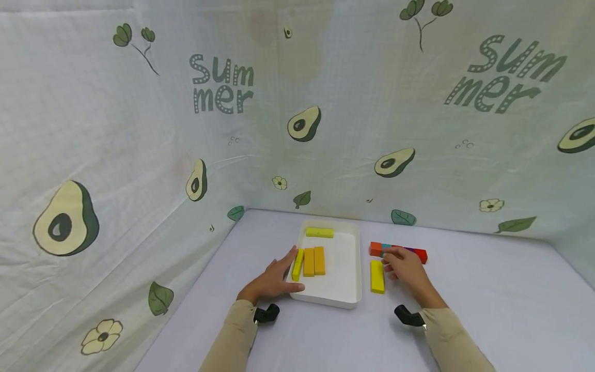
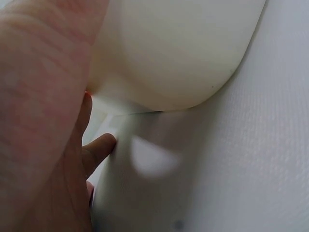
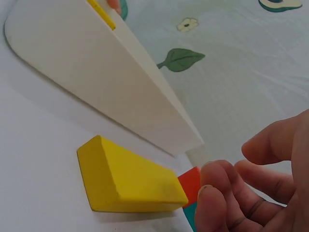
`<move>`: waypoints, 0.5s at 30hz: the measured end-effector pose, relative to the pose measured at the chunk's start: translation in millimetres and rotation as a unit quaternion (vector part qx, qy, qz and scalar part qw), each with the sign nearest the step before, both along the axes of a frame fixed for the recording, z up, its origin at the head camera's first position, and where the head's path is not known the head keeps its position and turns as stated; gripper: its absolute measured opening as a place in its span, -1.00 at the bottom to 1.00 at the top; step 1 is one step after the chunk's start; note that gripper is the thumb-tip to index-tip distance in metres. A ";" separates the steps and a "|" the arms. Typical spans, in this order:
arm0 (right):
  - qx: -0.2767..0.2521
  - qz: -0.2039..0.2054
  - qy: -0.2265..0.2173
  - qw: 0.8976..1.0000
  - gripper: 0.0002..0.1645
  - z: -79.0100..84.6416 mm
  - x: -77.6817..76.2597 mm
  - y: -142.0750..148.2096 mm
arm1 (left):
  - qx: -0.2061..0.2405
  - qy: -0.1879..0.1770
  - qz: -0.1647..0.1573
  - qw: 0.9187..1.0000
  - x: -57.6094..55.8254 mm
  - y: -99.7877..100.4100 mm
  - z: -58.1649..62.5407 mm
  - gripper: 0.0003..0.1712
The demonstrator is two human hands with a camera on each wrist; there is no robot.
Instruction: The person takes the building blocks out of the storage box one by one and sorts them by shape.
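A shallow white tray [image 1: 341, 268] lies on the table, and my left hand [image 1: 274, 279] rests against its left side with fingers and thumb spread. Inside the tray are two orange blocks [image 1: 309, 262] side by side, a yellow block [image 1: 298, 264] along the left wall and another yellow block [image 1: 319, 232] near the back. Right of the tray, a loose yellow block [image 3: 140, 179] lies on the table. My right hand [image 1: 409, 271] hovers just beside it, fingers loosely bent, thumb apart, holding nothing. It partly hides a row of red, teal and darker blocks [image 1: 375, 249].
The table [image 1: 488, 305] has a pale cover. A white cloth [image 1: 344, 77] printed with avocados, leaves and lettering hangs behind it and along the left side. Each wrist wears a black camera mount [image 1: 267, 313].
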State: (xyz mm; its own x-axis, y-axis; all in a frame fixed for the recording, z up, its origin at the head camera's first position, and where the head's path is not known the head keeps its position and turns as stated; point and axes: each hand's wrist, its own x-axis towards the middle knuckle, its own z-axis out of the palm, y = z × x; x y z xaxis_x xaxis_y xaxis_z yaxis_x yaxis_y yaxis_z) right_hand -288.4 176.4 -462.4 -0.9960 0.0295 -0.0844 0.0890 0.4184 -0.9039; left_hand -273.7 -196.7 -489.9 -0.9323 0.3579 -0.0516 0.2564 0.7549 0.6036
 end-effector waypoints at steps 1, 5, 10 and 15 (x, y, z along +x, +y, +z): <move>-0.002 0.006 0.000 1.000 -0.48 0.6 -1.4 -1.3 | 0.000 -0.001 0.000 1.000 -0.2 -0.4 -0.5 0.29; -0.010 0.033 -0.003 0.999 -0.46 4.8 -7.5 -9.2 | 0.005 -0.001 -0.005 1.000 -0.6 -2.0 -0.8 0.30; -0.023 0.072 -0.004 0.997 -0.47 14.6 -16.6 -25.8 | 0.003 -0.001 -0.008 1.000 -1.5 -3.2 -0.5 0.29; -0.025 0.098 -0.004 0.995 -0.44 24.0 -23.9 -40.8 | 0.004 -0.002 -0.004 1.000 -2.9 -1.2 -1.9 0.29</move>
State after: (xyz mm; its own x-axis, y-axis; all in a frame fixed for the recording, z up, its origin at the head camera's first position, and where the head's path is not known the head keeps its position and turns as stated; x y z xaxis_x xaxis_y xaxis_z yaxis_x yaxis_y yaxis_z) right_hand -312.4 135.6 -438.3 -0.9814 -0.1700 -0.0895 0.0180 0.3821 -0.9239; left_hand -276.6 -197.9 -491.8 -0.9294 0.3653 -0.0522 0.2595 0.7476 0.6113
